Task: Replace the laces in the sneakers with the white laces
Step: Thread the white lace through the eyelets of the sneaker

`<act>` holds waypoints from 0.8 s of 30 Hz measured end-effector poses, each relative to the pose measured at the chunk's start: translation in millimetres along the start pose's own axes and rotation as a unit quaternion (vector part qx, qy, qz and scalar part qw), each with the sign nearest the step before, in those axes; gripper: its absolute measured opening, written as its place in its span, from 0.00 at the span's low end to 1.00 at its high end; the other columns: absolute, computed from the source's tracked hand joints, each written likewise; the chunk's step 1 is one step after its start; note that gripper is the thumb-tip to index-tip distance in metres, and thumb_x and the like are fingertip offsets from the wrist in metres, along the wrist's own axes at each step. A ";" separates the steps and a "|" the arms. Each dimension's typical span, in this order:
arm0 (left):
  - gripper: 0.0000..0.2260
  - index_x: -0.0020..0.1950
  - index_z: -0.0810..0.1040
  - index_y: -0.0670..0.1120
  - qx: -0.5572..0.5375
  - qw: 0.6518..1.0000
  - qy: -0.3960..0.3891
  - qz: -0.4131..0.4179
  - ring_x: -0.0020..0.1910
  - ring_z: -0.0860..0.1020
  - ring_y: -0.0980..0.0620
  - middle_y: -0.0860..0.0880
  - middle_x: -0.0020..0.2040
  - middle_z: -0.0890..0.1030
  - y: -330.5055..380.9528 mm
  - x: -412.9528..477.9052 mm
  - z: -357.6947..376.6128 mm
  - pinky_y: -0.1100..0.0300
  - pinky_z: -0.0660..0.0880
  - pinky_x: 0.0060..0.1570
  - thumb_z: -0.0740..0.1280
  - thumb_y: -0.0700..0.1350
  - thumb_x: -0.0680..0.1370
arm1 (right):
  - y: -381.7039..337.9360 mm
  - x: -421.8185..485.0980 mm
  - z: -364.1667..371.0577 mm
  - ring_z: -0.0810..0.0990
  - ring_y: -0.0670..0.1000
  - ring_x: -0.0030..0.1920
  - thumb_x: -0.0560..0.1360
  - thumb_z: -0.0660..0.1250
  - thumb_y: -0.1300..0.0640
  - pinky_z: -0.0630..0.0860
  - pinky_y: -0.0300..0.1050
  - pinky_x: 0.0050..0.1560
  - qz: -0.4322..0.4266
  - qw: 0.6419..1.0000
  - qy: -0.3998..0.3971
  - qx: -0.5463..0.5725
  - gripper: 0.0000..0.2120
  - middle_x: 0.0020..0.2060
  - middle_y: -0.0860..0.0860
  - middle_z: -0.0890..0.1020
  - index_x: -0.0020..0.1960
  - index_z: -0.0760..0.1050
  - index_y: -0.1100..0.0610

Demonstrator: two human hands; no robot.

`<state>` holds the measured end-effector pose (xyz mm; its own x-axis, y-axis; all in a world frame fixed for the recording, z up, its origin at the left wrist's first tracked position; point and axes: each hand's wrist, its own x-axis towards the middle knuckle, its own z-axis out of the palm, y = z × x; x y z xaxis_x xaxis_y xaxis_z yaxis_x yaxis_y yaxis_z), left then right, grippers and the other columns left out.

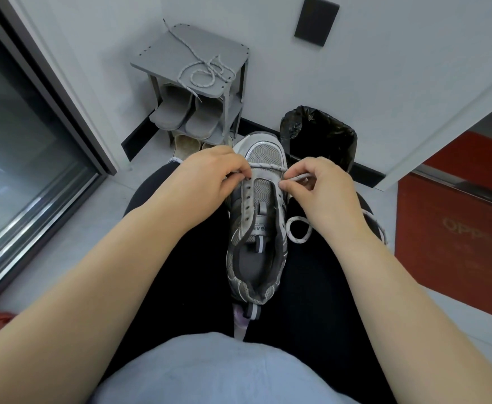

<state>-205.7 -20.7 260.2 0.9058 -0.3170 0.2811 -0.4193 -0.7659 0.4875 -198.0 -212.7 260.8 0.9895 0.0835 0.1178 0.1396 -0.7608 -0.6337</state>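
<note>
Head view: the left hand [207, 177] pinches the white lace [268, 166] at the left eyelet row of the sneaker [255, 220], which rests on the lap (toe pointing away). The lace spans the lowest eyelets. The right hand [322, 189] pinches its other side.

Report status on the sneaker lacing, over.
Left hand and right hand each pinch the white lace. Sneaker on lap: front row threaded, remaining eyelets empty. Nothing blocks the eyelets.
</note>
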 end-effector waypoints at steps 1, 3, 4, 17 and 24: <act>0.05 0.48 0.81 0.43 0.002 1.000 -0.003 0.004 0.44 0.77 0.49 0.47 0.44 0.80 0.5 1.7 -0.2 0.67 0.64 0.43 0.66 0.39 0.75 | -0.2 0.1 0.0 0.73 0.44 0.38 0.70 0.72 0.54 0.74 0.45 0.45 0.003 1.000 0.005 -0.001 0.04 0.39 0.44 0.76 0.40 0.77 0.49; 0.05 0.49 0.80 0.44 -0.003 1.000 -0.005 -0.005 0.43 0.75 0.51 0.49 0.44 0.79 1.5 4.0 -0.8 0.67 0.64 0.43 0.66 0.40 0.76 | -0.1 -0.6 -0.1 0.74 0.44 0.39 0.70 0.72 0.53 0.73 0.43 0.43 0.002 1.000 0.002 -0.008 0.04 0.40 0.45 0.78 0.39 0.77 0.49; 0.05 0.49 0.79 0.44 -0.008 1.000 -0.002 -0.013 0.42 0.73 0.54 0.50 0.44 0.79 1.8 4.6 -1.6 0.67 0.63 0.42 0.66 0.40 0.76 | 0.0 -1.0 -0.2 0.73 0.44 0.39 0.71 0.72 0.52 0.72 0.42 0.42 -0.001 1.000 -0.001 -0.013 0.04 0.40 0.45 0.78 0.39 0.77 0.48; 0.05 0.44 0.83 0.43 -0.010 0.999 0.034 -0.035 0.42 0.78 0.46 0.46 0.40 0.82 0.5 10.8 5.0 0.65 0.65 0.43 0.70 0.40 0.70 | -7.4 -12.6 7.2 0.67 0.53 0.45 0.70 0.68 0.44 0.58 0.46 0.53 -0.082 0.965 0.173 -0.177 0.12 0.40 0.48 0.68 0.41 0.83 0.51; 0.19 0.50 0.83 0.50 0.113 0.991 0.057 -0.048 0.55 0.64 0.48 0.49 0.53 0.77 15.8 -7.5 14.0 0.56 0.57 0.52 0.56 0.57 0.74 | -20.2 -30.4 6.1 0.73 0.48 0.50 0.71 0.68 0.47 0.65 0.36 0.44 0.001 0.995 -0.035 -0.098 0.23 0.57 0.49 0.66 0.62 0.68 0.54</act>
<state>-218.3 -38.3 254.2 0.9230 -0.1807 0.3397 -0.2947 -0.8996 0.3222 -230.7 -196.0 265.4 0.9908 0.1215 0.0590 0.1350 -0.8716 -0.4712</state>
